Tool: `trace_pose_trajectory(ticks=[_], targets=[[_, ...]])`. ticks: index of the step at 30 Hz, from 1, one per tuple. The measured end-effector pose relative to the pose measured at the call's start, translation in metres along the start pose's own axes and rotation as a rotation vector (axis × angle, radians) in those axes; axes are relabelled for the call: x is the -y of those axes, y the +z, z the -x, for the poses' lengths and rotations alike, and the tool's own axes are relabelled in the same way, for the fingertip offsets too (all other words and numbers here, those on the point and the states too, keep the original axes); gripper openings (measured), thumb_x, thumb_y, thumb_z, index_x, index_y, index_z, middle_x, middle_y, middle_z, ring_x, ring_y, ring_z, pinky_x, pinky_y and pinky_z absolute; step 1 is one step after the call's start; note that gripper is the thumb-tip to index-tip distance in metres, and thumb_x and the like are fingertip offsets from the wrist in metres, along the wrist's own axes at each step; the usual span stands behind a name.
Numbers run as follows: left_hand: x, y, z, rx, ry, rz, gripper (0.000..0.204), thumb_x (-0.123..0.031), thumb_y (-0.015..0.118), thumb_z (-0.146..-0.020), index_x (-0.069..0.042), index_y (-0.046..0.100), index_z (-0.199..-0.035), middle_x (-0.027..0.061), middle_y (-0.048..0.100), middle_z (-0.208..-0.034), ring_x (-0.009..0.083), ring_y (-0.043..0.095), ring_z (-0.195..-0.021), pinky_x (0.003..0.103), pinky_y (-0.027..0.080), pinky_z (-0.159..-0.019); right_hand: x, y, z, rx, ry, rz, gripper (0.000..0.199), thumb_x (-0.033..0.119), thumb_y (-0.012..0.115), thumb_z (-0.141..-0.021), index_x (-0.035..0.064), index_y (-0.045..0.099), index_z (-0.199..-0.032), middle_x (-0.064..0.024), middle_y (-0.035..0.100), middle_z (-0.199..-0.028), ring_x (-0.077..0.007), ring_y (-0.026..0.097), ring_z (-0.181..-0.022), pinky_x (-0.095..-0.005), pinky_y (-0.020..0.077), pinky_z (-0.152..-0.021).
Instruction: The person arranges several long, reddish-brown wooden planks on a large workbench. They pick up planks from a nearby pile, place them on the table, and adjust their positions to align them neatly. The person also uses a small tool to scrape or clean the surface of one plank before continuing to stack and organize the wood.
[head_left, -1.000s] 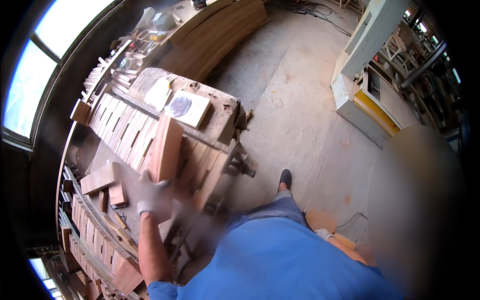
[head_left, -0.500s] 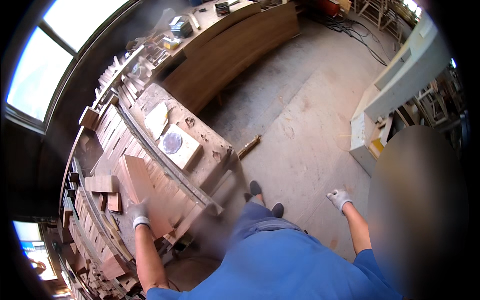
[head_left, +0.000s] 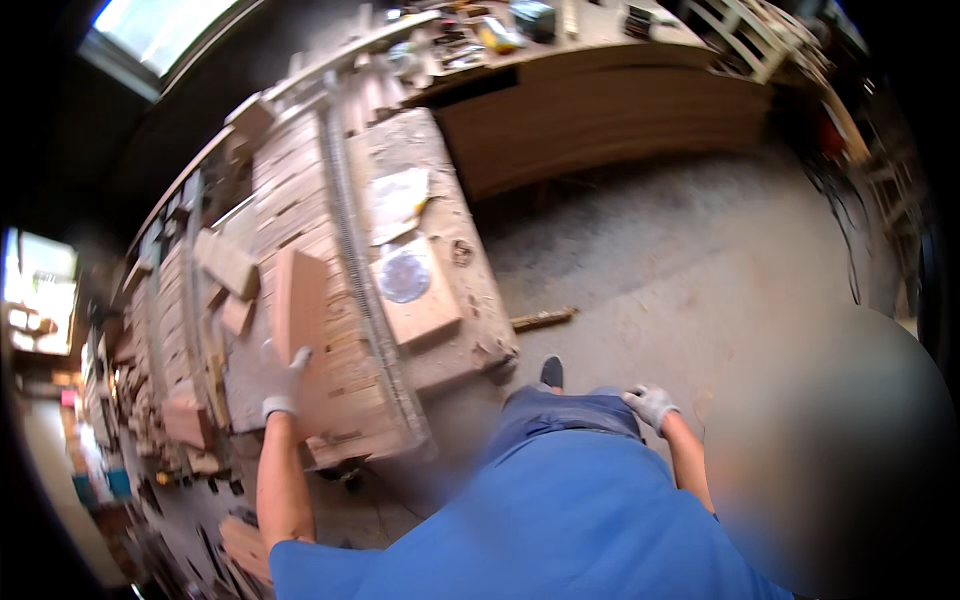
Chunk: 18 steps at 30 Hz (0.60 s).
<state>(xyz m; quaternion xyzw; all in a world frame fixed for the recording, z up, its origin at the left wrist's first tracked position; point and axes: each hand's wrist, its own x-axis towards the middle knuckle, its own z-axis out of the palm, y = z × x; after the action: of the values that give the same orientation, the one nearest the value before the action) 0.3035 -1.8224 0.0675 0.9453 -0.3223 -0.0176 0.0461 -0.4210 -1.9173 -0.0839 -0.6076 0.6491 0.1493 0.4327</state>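
Observation:
My left hand (head_left: pixel 283 382), in a pale glove, is at the lower left edge of a thick reddish-brown wooden board (head_left: pixel 300 295). Its thumb lies toward the board's face and the other fingers toward the side, blurred by motion; it appears closed on the edge. The board rests on a row of narrow wood strips (head_left: pixel 290 185). Beside it lie a pale wood block (head_left: pixel 226 262) and a smaller reddish block (head_left: pixel 237 314). My right hand (head_left: pixel 652 404), also gloved, hangs beside my blue shorts, fingers loosely bent and apart, holding nothing.
A metal rail (head_left: pixel 350 240) separates the strips from a worn bench (head_left: pixel 440 180). On the bench sit a wood block (head_left: pixel 430 312) with a round clear disc (head_left: pixel 404 276) and a white sheet (head_left: pixel 400 200). Beyond stands a long curved brown panel (head_left: pixel 600 115); a stick (head_left: pixel 543 319) juts over the floor.
My view has turned, so the bench and curved panel have shifted right in the picture. My right hand has come in closer to my shorts. My left hand is still at the board.

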Motion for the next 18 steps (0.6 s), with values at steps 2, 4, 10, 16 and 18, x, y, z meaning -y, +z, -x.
trace_pose_trajectory(ticks=[2,4,10,16,18], targets=[[0.008,-0.003,0.002,-0.001,0.023,0.113,0.100,-0.047,0.091,-0.083,0.000,0.048,-0.159,0.0299,0.060,-0.152,0.0446,0.059,-0.140,0.049,0.047,-0.118,-0.040,-0.022,-0.031,0.009,-0.014,0.072,0.051,0.052,0.063,-0.100,0.0089,0.079,-0.123,-0.0200,0.078,-0.123,-0.0342,0.075,-0.111,-0.0430,0.0584,-0.098],[0.013,0.002,0.006,-0.032,0.038,0.144,0.099,-0.046,0.091,-0.083,-0.005,0.046,-0.161,0.0283,0.060,-0.152,0.0450,0.059,-0.139,0.050,0.047,-0.117,-0.055,-0.048,-0.060,0.098,0.120,0.054,0.047,0.051,0.063,-0.100,0.0098,0.080,-0.116,-0.0170,0.079,-0.118,-0.0303,0.076,-0.105,-0.0406,0.0595,-0.095],[-0.039,-0.018,0.023,0.077,-0.224,-0.111,0.110,-0.053,0.086,-0.085,-0.005,0.032,-0.168,0.0226,0.040,-0.170,0.0411,0.044,-0.153,0.049,0.037,-0.127,-0.140,-0.119,-0.159,0.251,-0.072,-0.036,0.030,0.030,0.067,-0.103,0.0004,0.074,-0.106,-0.0119,0.074,-0.086,-0.0203,0.068,-0.068,-0.0379,0.0556,-0.062],[-0.122,0.022,0.065,-0.102,-0.443,-0.383,0.119,-0.050,0.085,-0.086,-0.002,0.018,-0.172,0.0260,0.028,-0.175,0.0457,0.025,-0.162,0.059,0.018,-0.133,-0.133,-0.225,-0.301,0.311,-0.245,-0.009,0.023,0.026,0.068,-0.104,0.0029,0.072,-0.105,-0.0094,0.072,-0.084,-0.0214,0.069,-0.069,-0.0367,0.0547,-0.060],[-0.164,0.019,0.081,-0.059,-0.502,-0.433,0.119,-0.054,0.082,-0.087,-0.001,0.018,-0.173,0.0255,0.022,-0.177,0.0403,0.014,-0.167,0.058,0.015,-0.134,-0.066,-0.275,-0.321,0.256,0.008,-0.185,0.020,0.024,0.069,-0.104,0.0047,0.071,-0.103,-0.0076,0.071,-0.083,-0.0204,0.068,-0.068,-0.0358,0.0536,-0.059]])
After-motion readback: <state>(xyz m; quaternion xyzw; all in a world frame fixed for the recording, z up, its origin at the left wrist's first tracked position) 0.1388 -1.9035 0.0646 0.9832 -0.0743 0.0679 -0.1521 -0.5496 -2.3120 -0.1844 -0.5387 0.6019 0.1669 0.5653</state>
